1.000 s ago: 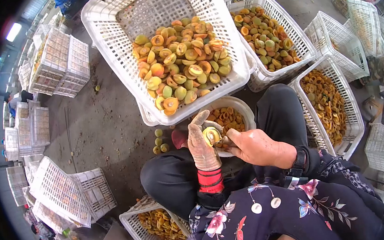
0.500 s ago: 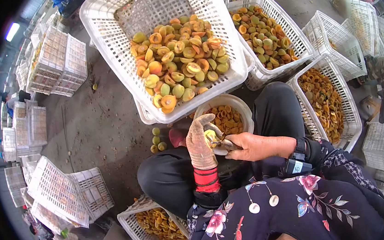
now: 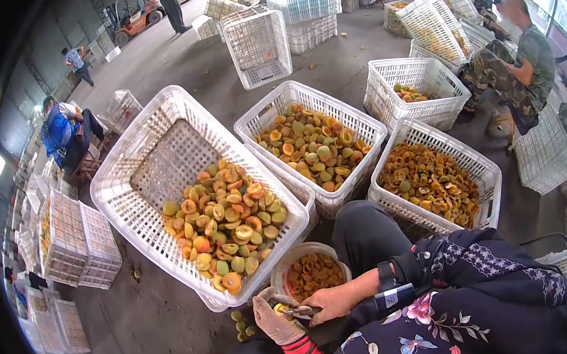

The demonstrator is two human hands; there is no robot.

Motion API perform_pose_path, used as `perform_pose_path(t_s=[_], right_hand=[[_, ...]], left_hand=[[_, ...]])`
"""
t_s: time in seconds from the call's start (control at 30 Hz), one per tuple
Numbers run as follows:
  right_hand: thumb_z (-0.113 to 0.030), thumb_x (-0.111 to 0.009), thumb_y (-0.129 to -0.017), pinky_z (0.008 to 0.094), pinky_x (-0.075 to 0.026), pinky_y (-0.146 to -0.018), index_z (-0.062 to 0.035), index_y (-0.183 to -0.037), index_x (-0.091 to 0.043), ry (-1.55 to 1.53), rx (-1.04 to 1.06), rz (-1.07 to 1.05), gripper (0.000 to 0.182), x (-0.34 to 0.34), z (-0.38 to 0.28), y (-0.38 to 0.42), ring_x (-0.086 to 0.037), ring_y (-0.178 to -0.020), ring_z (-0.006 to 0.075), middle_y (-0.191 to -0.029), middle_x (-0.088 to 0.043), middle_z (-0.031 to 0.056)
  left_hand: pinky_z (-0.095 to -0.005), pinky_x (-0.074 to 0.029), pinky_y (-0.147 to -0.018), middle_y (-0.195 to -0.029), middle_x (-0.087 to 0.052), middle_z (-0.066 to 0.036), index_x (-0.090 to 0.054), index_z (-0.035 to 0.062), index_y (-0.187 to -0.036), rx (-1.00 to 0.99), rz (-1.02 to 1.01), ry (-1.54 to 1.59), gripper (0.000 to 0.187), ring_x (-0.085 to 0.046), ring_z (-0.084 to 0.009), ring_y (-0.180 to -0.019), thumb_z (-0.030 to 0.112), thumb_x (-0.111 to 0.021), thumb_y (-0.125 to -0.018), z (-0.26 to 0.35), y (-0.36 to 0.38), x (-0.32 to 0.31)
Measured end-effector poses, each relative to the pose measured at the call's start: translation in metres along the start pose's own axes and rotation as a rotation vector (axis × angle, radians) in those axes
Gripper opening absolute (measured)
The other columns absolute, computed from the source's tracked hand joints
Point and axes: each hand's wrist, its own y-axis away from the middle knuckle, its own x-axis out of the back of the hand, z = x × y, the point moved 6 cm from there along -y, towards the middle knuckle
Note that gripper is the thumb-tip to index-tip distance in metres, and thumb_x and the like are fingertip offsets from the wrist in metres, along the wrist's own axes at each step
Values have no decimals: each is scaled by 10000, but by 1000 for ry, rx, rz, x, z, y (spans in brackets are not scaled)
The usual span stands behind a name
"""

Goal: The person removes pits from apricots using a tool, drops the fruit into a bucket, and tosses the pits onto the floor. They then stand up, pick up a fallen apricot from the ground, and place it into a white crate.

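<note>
My left hand (image 3: 275,320), in a pale work glove with a red cuff, holds a yellow-green fruit (image 3: 283,310) in its fingers. Bare apart from a dark wristband, my right hand (image 3: 330,302) is closed around a metal hand tool (image 3: 303,310), whose tip meets the fruit. Just beyond both hands stands a round white bucket (image 3: 278,273) with orange fruit pieces (image 3: 315,274). A large tilted white crate (image 3: 128,192) holds many halved fruits (image 3: 226,223) above my left hand.
Behind the bucket is a crate of fruit halves (image 3: 315,146); to its right, a crate of darker orange pieces (image 3: 429,183). A seated person (image 3: 524,58) is at the right, another in blue (image 3: 64,133) at the left. A forklift (image 3: 136,17) stands far back.
The view has tilted up and turned, showing more of the hall, people and a forklift. Both hands now appear lower in view, still on the fruit and the tool.
</note>
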Motion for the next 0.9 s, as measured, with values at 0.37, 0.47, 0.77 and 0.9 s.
perform_pose_path(t_s=[0.37,0.47,0.77,0.9], right_hand=[[-229,-650,-866,444,-496,-783,-11,-1152,-537,15,-90,43,378,-3,-1,5,-645,-904,388,-911,-649,239],[-259,-680,-843,437,-501,-764,-5,-1116,-574,446,88,190,387,5,11,-4,-657,-855,369,-882,-663,215],[-241,-637,-937,304,-444,-486,-72,-1297,-467,-585,-92,-287,433,-14,18,4,-538,-528,171,-682,-581,31],[-245,-643,-925,427,-498,-681,-17,-1251,-494,137,436,212,425,-8,2,5,-626,-736,361,-844,-647,190]], left_hand=[[-280,-455,-489,-630,-545,-49,-590,2,-919,81,-47,21,398,-544,-150,-516,375,-474,-995,2,6,-3],[-288,-456,-480,-632,-537,-52,-587,13,-905,201,19,66,395,-537,-149,-507,382,-476,-993,-3,7,-5],[-275,-429,-476,-627,-521,-41,-557,19,-945,-85,-142,-37,414,-510,-154,-513,423,-474,-985,-15,-6,4],[-279,-456,-553,-761,-556,-73,-542,28,-1104,227,-133,362,470,-526,-137,-589,479,-512,-975,-14,1,-4]])
